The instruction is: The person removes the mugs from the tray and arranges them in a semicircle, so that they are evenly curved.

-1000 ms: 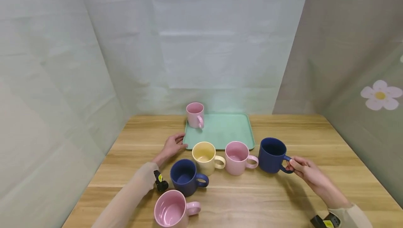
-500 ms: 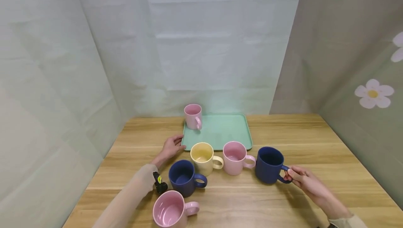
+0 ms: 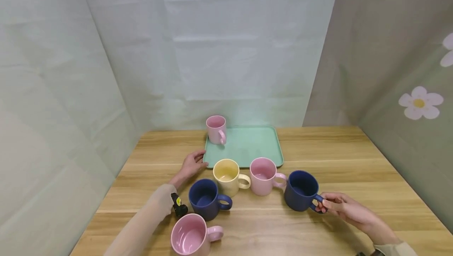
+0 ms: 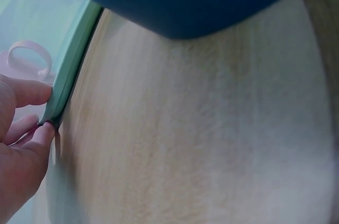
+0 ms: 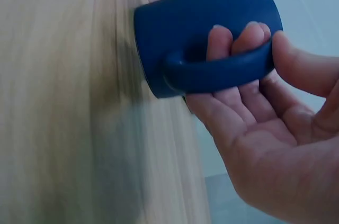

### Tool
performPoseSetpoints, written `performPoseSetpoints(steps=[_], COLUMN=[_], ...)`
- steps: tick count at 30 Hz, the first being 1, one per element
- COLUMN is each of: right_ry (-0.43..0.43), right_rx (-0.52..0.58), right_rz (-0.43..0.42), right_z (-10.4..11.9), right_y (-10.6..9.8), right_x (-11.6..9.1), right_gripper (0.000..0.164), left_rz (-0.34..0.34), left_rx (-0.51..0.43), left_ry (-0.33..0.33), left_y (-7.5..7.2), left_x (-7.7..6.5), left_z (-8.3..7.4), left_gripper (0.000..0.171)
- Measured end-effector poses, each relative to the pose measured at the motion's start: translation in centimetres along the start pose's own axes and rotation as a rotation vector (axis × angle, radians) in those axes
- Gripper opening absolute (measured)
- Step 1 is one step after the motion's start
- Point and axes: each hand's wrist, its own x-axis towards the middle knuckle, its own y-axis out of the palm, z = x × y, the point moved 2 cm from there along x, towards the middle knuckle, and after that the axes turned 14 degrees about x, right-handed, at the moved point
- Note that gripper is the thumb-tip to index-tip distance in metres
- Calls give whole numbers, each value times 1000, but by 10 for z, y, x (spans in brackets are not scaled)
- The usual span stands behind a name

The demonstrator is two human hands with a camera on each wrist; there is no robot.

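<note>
My right hand (image 3: 348,210) grips the handle of a dark blue mug (image 3: 299,196) at the right of the row. The right wrist view shows fingers curled through that handle (image 5: 222,73) and the thumb against its top end. My left hand (image 3: 191,165) is at the near left corner of a mint green tray (image 3: 253,146). In the left wrist view its thumb and fingers pinch the tray's rim (image 4: 74,60). A pink mug (image 3: 215,131) stands upright at the tray's left end.
In front of the tray stand a yellow mug (image 3: 226,185) and another pink mug (image 3: 262,183). A second blue mug (image 3: 203,203) and a nearer pink mug (image 3: 189,238) stand beside my left forearm. Cloth walls (image 3: 219,63) border the wooden table (image 3: 269,228).
My right hand has brought the blue mug nearer to me and slightly left, down by the row. The left hand has stayed at the tray.
</note>
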Motion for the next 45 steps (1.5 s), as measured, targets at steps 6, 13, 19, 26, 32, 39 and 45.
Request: performPoseSetpoints(steps=[6,13,19,26,32,39,45], right_ry=[56,68,51,73,90,74,52], right_rx=[-64,-93,-52,-61,-55,-100,-349], right_rz=[-9,5,43,57,76,99,58], right_z=[3,3,3,3,4,8,28], right_y=[2,6,8,9,11,13,10], right_x=[1,8,15,18,21,24,23], right_gripper=[26,24,26,25,24,24,29], left_rz=[-7,-12,-15,-16,-17,-30,-34], left_rx=[-1,4,13,20,8,0,-6], left_ry=[0,-6,-1,-17,1,28,31], left_y=[-1,-3,-3,-1,0,1,1], left_x=[-4,-5,-5,-6,-6,-8,-9], left_z=[1,3,4,2,4,4,3], left_gripper=[58,56,56,55,55,54,54])
